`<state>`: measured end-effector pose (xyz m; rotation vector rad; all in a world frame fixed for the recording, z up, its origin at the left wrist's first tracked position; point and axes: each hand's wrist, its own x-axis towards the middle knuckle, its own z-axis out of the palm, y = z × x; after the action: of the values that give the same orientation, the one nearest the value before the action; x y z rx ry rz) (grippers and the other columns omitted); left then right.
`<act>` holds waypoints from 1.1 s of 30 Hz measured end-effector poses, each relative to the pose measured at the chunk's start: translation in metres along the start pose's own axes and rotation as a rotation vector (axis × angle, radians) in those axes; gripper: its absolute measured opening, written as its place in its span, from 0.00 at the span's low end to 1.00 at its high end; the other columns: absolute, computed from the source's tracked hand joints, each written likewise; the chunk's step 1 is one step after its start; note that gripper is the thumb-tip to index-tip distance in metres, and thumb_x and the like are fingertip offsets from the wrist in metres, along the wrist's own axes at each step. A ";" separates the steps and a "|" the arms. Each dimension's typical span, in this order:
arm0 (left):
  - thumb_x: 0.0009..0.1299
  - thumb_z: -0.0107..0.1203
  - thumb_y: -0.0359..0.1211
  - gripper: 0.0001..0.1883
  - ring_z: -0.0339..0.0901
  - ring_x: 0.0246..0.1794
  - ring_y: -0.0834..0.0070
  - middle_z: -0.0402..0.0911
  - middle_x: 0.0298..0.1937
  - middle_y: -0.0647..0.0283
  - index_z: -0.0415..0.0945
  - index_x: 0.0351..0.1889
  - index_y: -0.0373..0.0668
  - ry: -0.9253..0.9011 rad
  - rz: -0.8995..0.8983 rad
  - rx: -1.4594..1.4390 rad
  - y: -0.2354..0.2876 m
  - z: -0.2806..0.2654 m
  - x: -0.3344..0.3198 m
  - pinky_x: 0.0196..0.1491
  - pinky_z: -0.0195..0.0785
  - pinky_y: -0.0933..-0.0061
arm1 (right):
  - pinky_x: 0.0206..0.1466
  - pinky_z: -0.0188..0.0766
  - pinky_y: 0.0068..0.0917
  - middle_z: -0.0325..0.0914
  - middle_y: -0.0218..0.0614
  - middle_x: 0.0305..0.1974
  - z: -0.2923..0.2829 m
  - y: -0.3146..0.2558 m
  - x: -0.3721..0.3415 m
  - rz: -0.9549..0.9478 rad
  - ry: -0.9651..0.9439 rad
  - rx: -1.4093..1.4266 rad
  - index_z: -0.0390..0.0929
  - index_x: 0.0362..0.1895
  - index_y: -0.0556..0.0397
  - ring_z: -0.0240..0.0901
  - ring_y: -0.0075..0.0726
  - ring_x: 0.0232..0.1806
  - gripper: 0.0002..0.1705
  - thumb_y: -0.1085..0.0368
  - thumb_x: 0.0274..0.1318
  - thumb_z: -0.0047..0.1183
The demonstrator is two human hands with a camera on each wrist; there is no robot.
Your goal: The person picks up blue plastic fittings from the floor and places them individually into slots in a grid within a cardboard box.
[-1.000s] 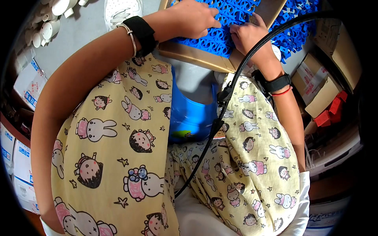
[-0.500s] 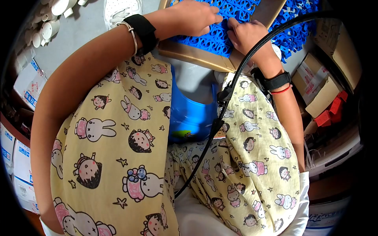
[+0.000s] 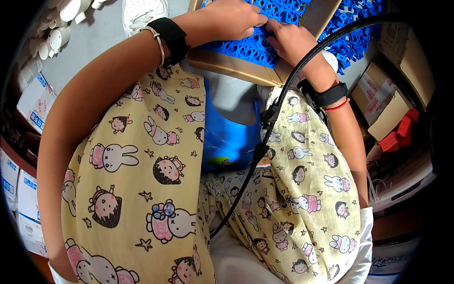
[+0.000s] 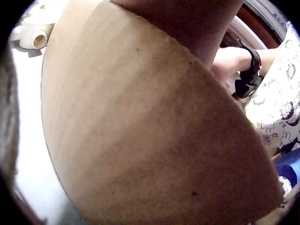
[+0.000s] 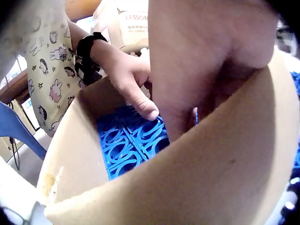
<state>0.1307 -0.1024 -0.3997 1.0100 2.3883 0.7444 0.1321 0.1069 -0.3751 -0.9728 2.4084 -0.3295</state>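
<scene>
My left hand (image 3: 231,21) and right hand (image 3: 294,43) are curving, fingers partly bent, over rows of ringed blue plastic clips (image 3: 257,45) inside a cardboard box (image 3: 229,67); I cannot tell whether either is gripping any.

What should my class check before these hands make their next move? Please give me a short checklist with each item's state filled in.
1. Cardboard box open at the top: ok.
2. Left hand and right hand both at the box: ok.
3. Blue clips inside lying in rows: ok where visible.
4. Loose clips boxed: not ok, outside it.
5. Firm grip on a clip: cannot tell.
6. Head view unobstructed: not ok, black cable crosses it.
</scene>
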 end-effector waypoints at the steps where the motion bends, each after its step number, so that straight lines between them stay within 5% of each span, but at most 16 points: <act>1: 0.66 0.53 0.36 0.12 0.78 0.43 0.59 0.78 0.41 0.59 0.76 0.46 0.46 -0.001 0.001 0.000 0.001 0.000 0.000 0.45 0.71 0.58 | 0.29 0.74 0.45 0.76 0.46 0.24 0.000 -0.001 0.000 0.001 0.017 0.024 0.74 0.36 0.50 0.77 0.53 0.27 0.08 0.69 0.48 0.54; 13: 0.66 0.51 0.36 0.10 0.78 0.40 0.59 0.78 0.38 0.60 0.79 0.41 0.47 -0.014 0.004 -0.056 0.001 -0.007 0.002 0.43 0.71 0.57 | 0.27 0.73 0.43 0.77 0.44 0.23 0.003 0.004 0.001 -0.002 0.045 0.031 0.77 0.30 0.49 0.77 0.51 0.26 0.05 0.66 0.46 0.57; 15: 0.63 0.49 0.32 0.08 0.79 0.32 0.58 0.81 0.30 0.54 0.79 0.31 0.40 -0.067 0.001 -0.181 0.004 -0.017 0.003 0.37 0.72 0.59 | 0.27 0.73 0.43 0.77 0.44 0.22 0.004 0.003 -0.001 -0.001 0.064 0.031 0.77 0.29 0.49 0.77 0.51 0.26 0.05 0.64 0.47 0.57; 18: 0.61 0.52 0.39 0.10 0.77 0.34 0.51 0.80 0.31 0.52 0.78 0.29 0.43 0.010 -0.002 -0.194 0.001 -0.003 0.007 0.37 0.69 0.52 | 0.26 0.72 0.43 0.76 0.43 0.22 0.005 0.002 -0.001 0.005 0.096 0.029 0.78 0.28 0.49 0.76 0.50 0.25 0.05 0.63 0.47 0.57; 27: 0.58 0.53 0.40 0.13 0.78 0.27 0.52 0.80 0.25 0.52 0.79 0.20 0.42 -0.056 -0.070 -0.123 0.000 0.000 0.017 0.31 0.70 0.52 | 0.26 0.72 0.42 0.77 0.41 0.23 0.003 0.000 0.002 0.044 0.071 0.028 0.80 0.30 0.44 0.77 0.48 0.26 0.05 0.63 0.46 0.58; 33: 0.58 0.53 0.38 0.11 0.78 0.28 0.52 0.80 0.26 0.51 0.79 0.23 0.41 -0.014 -0.055 -0.075 0.004 -0.002 0.015 0.33 0.71 0.52 | 0.28 0.74 0.40 0.78 0.39 0.24 0.009 -0.001 0.000 0.082 0.072 0.004 0.81 0.33 0.41 0.78 0.47 0.27 0.08 0.64 0.45 0.59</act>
<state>0.1220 -0.0896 -0.3989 0.9135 2.3483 0.7978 0.1378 0.1058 -0.3815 -0.8708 2.5037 -0.3447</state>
